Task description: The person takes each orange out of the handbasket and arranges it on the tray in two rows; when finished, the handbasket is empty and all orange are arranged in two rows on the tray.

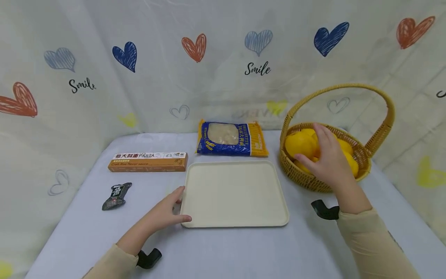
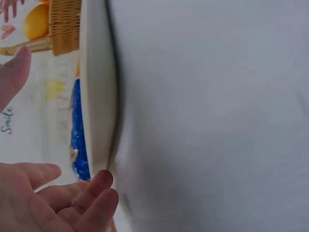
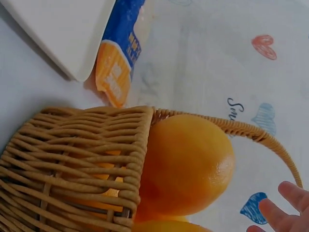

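My left hand (image 1: 163, 214) is at the left edge of a cream rectangular tray (image 1: 235, 195), thumb and fingers spread around its near-left corner. In the left wrist view, its fingertips come right up to the tray's rim (image 2: 100, 92). Over a wicker basket (image 1: 301, 177) on the right is my right hand (image 1: 331, 162), its fingers loosely bent and nothing in its grasp. Several round yellow-orange fruits, apparently oranges (image 1: 300, 145), fill the basket. One large orange (image 3: 186, 164) bulges above the rim in the right wrist view, where only the fingertips show.
Behind the tray lies a blue and yellow pasta bag (image 1: 231, 138). A long pasta box (image 1: 148, 162) and a small dark packet (image 1: 116, 196) lie left of the tray. The basket's tall arched handle (image 1: 348, 86) rises behind the right hand. A heart-printed curtain (image 1: 223, 89) hangs behind the table.
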Available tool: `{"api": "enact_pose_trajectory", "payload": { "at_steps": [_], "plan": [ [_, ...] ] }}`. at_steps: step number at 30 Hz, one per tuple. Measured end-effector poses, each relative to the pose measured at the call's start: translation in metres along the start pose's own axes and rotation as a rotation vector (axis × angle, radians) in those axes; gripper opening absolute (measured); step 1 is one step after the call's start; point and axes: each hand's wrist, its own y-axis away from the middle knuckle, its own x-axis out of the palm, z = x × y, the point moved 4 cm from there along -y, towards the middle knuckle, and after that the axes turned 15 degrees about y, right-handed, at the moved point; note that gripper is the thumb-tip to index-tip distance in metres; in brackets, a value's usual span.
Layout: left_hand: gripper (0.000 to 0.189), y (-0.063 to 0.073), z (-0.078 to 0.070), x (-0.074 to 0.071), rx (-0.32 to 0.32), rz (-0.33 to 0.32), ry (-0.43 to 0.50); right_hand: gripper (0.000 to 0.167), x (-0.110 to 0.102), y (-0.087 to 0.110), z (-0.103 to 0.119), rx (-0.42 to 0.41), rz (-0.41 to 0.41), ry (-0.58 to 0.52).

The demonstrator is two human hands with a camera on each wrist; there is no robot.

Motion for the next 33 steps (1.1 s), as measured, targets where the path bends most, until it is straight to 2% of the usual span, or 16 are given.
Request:
{"api": "enact_pose_trajectory", "payload": {
  "at_steps": [3, 8, 13, 23, 28, 33],
  "plan": [
    [0.103, 0.004, 0.004, 0.002, 0.023, -0.008, 0.0, 0.088, 0.002, -0.004, -0.001, 0.005, 0.027, 0.043],
    [0.105, 0.007, 0.007, 0.004, 0.063, -0.015, -0.054, 0.09, 0.013, -0.012, -0.003, 0.028, 0.091, 0.125],
    [0.105, 0.009, 0.008, 0.006, 0.044, -0.012, -0.092, 0.091, 0.022, -0.019, -0.002, 0.043, 0.145, 0.216],
    [0.107, 0.009, 0.01, 0.013, 0.008, -0.011, -0.068, 0.091, 0.036, -0.021, -0.003, 0.09, 0.278, 0.354],
    [0.104, 0.009, 0.007, 0.012, 0.015, -0.022, -0.078, 0.084, 0.039, -0.023, -0.005, 0.101, 0.261, 0.35],
    [0.103, 0.007, 0.007, 0.01, 0.005, -0.025, -0.077, 0.08, 0.038, -0.023, -0.004, 0.108, 0.219, 0.297]
  ]
}}
